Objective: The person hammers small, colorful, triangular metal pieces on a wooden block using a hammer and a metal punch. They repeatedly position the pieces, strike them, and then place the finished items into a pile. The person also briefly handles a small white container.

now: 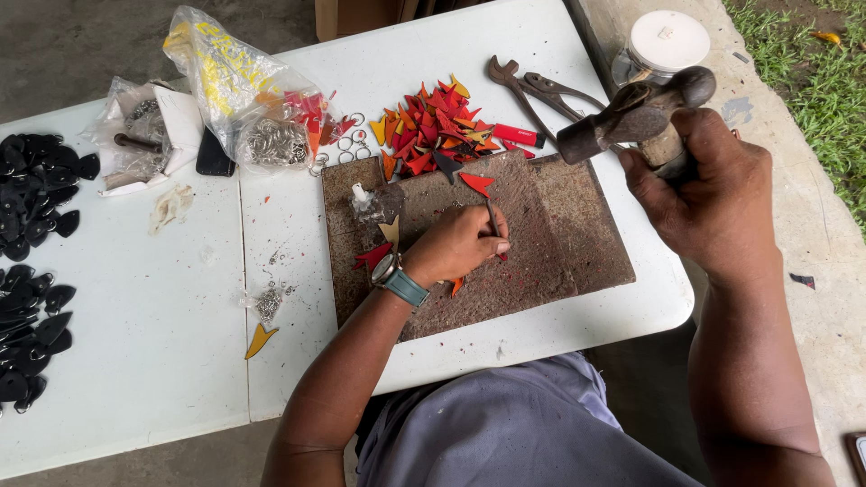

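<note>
My left hand (458, 245) rests on a worn brown work board (550, 225) and holds a thin metal punch (492, 219) upright against it. A small red piece pokes out under the fingers. A watch sits on that wrist. My right hand (713, 194) is raised above the board's right side, gripping a hammer (631, 113) with its dark head pointing left. A heap of red, orange and yellow leather cut-outs (437, 122) lies just beyond the board, and one red cut-out (476, 183) lies on the board near the punch.
Pliers (532, 90) and a red marker (517, 135) lie behind the board. A clear bag of metal rings and pieces (253, 104) sits to the left, with black cut-outs (36, 225) at the far left. A small bottle (370, 203), a white tub (667, 41).
</note>
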`<state>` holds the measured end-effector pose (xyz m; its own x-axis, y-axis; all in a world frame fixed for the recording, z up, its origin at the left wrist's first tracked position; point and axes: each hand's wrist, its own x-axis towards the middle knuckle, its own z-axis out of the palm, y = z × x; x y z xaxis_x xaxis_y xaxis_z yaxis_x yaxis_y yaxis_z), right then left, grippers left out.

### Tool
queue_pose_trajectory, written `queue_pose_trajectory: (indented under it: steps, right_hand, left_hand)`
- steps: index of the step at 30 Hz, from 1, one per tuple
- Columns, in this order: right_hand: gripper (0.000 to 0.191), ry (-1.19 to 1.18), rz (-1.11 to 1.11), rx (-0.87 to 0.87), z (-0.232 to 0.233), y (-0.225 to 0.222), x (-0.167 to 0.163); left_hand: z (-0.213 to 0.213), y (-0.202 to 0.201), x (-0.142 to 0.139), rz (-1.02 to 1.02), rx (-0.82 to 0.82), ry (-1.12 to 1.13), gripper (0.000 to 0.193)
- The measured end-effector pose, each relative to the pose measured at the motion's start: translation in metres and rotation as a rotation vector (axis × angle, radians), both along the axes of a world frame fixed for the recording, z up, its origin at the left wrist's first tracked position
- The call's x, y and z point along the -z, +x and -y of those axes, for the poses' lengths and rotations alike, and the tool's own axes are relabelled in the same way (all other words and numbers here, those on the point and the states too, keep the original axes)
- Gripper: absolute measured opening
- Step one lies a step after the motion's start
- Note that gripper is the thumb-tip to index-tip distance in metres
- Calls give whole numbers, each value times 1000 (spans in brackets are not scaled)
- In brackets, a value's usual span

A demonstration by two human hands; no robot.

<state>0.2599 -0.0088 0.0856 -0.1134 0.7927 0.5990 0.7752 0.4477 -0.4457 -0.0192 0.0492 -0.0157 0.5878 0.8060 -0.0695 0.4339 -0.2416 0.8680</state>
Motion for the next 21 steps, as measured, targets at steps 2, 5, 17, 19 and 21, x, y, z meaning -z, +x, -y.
queue_pose_trajectory:
  steps: [2, 5, 17, 19, 21]
  right_hand:
    - [28, 2, -9, -3, 1, 0, -3]
    - [26, -8, -28, -17, 3, -1, -6]
    - [23, 13, 57, -8, 4, -8, -10]
    - [29, -2, 273, 9, -1, -17, -10]
    - [33, -7, 587, -27, -6, -28, -8]
  left_hand:
    - [-3, -2, 3, 44, -4, -36, 12]
    - [-4, -3, 6, 95, -13, -61, 13]
    - [29, 2, -11, 43, -38, 295, 13]
    - [30, 3, -15, 34, -34, 326, 12]
    - [32, 4, -17, 10, -24, 346, 12]
